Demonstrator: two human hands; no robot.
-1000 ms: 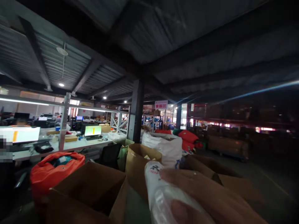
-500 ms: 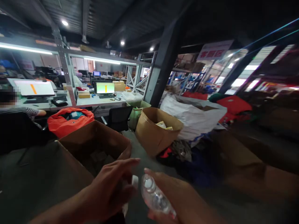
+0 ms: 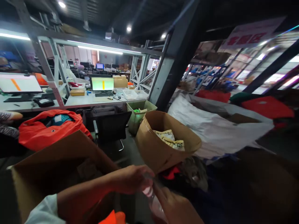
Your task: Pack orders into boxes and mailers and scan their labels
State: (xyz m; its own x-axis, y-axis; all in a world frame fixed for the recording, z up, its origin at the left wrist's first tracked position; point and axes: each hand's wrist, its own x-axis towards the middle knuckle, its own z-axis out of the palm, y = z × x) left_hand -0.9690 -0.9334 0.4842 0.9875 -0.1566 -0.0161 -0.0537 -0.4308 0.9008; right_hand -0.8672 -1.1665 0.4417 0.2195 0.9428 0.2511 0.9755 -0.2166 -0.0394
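Note:
My right hand (image 3: 171, 202) is wrapped round a clear plastic bottle (image 3: 157, 207), its neck pointing up and to the left. At the bottle's top is my left hand (image 3: 133, 179), fingers curled down and in. Beneath those fingers shows a whitish bottle cap (image 3: 147, 190), blurred; whether it sits on the neck I cannot tell. Both hands are close together, just above a large open cardboard box (image 3: 25, 174) on the left.
An orange sack (image 3: 35, 137) and a black chair (image 3: 113, 124) stand ahead. A round cardboard bin (image 3: 149, 149) with printed packets is further right, beside a big white sack (image 3: 198, 124). A grey pillar (image 3: 173, 65) rises behind. Desks with monitors (image 3: 102, 83) line the back.
My left hand, with the white cap, has moved right onto the bottle's top. The view has come nearer the boxes and desks, and the bottle's mouth is now covered.

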